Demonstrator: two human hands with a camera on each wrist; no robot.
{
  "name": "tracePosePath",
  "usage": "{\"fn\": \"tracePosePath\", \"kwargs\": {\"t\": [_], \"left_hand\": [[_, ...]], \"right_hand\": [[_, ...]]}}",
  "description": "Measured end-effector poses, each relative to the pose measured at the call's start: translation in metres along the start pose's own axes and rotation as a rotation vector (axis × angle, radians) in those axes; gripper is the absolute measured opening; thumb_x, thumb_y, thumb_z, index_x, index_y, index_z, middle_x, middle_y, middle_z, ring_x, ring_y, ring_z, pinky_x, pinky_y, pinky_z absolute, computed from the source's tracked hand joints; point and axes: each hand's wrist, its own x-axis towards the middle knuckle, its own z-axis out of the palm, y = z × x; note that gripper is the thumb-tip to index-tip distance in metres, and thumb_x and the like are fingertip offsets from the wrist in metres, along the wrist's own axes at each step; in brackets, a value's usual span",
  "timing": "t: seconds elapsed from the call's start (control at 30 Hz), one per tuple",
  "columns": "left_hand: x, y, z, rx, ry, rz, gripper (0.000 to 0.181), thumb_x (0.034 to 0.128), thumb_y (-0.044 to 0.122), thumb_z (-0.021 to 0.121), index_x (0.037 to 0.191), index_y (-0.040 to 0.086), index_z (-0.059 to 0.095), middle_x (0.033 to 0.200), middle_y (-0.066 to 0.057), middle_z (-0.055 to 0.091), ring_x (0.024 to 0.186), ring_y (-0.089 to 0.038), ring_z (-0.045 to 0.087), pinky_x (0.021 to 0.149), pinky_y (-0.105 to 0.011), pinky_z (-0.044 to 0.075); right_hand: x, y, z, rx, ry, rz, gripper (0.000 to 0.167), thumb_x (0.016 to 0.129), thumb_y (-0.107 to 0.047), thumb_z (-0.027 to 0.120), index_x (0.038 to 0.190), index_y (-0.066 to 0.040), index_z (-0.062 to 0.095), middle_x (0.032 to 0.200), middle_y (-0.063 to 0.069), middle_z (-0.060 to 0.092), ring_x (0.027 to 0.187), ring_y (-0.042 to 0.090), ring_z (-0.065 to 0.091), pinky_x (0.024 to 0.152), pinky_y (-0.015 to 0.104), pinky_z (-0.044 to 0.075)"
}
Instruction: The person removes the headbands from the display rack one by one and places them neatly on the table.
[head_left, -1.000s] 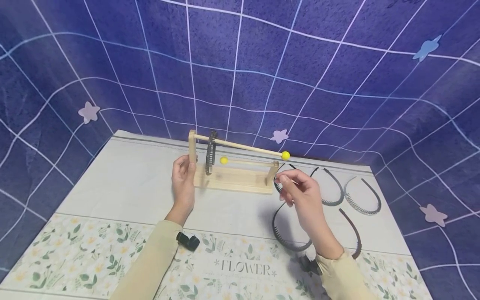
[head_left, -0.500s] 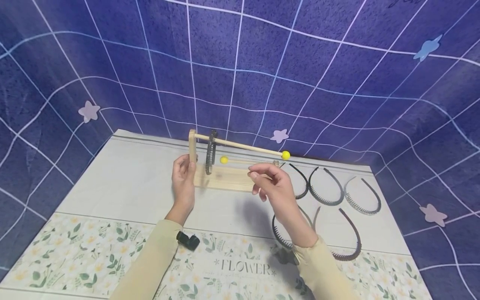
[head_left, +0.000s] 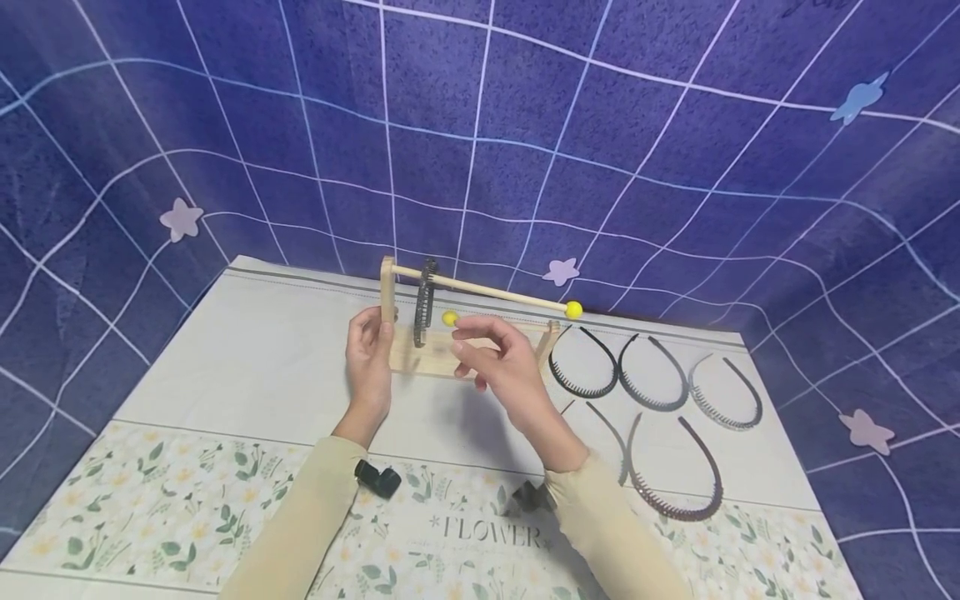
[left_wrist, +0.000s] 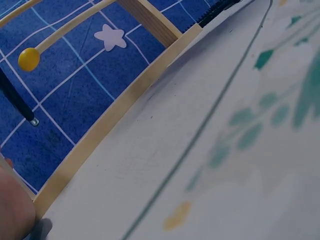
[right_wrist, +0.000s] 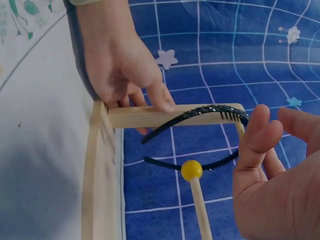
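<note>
A wooden rack point(head_left: 423, 361) with two horizontal rods stands at the back of the table. Its left post point(head_left: 387, 293) is gripped by my left hand point(head_left: 367, 362), thumb on the near side. From the upper rod point(head_left: 495, 292) hangs a dark toothed headband point(head_left: 424, 304), close to that post. My right hand point(head_left: 506, 367) hovers before the rack, fingers bent loosely and holding nothing. Just past its fingertips shows the yellow ball end point(head_left: 450, 318) of the lower rod. In the right wrist view the hanging headband point(right_wrist: 210, 111) lies beyond my right fingers point(right_wrist: 257, 130), apart from them.
Several loose headbands lie right of the rack, among them a black one point(head_left: 585, 392), a grey one point(head_left: 727, 417) and a brown one point(head_left: 678, 512). The upper rod's yellow ball point(head_left: 573, 310) sticks out to the right. A blue gridded backdrop point(head_left: 480, 150) rises behind.
My right hand has moved left across the front of the rack, from its right post to near the lower rod's ball end. My left hand stays on the left post.
</note>
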Motion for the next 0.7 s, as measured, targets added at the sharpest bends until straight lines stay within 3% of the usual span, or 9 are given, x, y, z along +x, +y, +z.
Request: {"fn": "tracePosePath", "kwargs": {"t": [0.23,0.57,0.7], "left_hand": [[0.001,-0.004,0.000,-0.004,-0.005,0.000,0.030,0.1157,0.014,0.057,0.145,0.015,0.055,0.158,-0.023,0.060,0.150,-0.024,0.056,0.131,-0.036,0.039],[0.001,-0.003,0.000,0.007,-0.018,-0.006,0.030,0.1159,0.017,0.057,0.145,0.016,0.055,0.158,-0.017,0.062,0.151,-0.024,0.055,0.131,-0.035,0.039],[0.001,-0.002,-0.001,-0.009,-0.003,-0.003,0.028,0.1153,0.016,0.058,0.143,0.017,0.057,0.155,-0.014,0.065,0.151,-0.024,0.055,0.131,-0.036,0.039]], "right_hand": [[0.013,0.005,0.014,-0.008,-0.007,-0.010,0.040,0.101,-0.004,0.076,0.140,0.001,0.067,0.129,0.019,0.072,0.070,0.009,0.071,0.052,0.021,0.045],[0.028,0.011,0.029,0.031,0.042,0.048,0.044,0.097,-0.010,0.082,0.138,-0.005,0.069,0.127,0.011,0.074,0.071,0.012,0.071,0.052,0.021,0.045],[0.032,0.012,0.036,0.033,0.017,0.060,0.044,0.097,-0.012,0.083,0.138,-0.006,0.069,0.127,0.009,0.073,0.073,0.013,0.073,0.055,0.021,0.046]]}}
